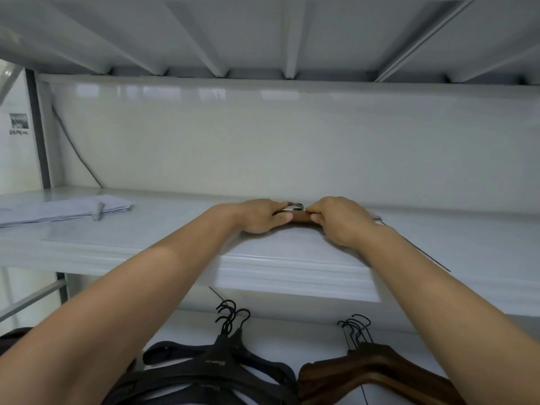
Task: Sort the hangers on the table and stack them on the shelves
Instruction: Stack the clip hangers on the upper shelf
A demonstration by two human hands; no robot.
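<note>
A brown wooden hanger (301,217) lies on the upper white shelf (175,229), mostly hidden by my hands. My left hand (260,216) grips its left part and my right hand (340,219) grips its right part, fingers curled round the wood. A bit of its metal hook shows between the hands, and a thin metal bar (423,252) runs out to the right. On the lower shelf lie a stack of black hangers (216,366) and, to its right, a stack of dark brown wooden hangers (368,366).
Folded pale sheets with a small grey rod (67,210) lie on the upper shelf at the left. A grey cable (76,153) runs down the back wall. The ribbed underside of another shelf (263,33) is close overhead.
</note>
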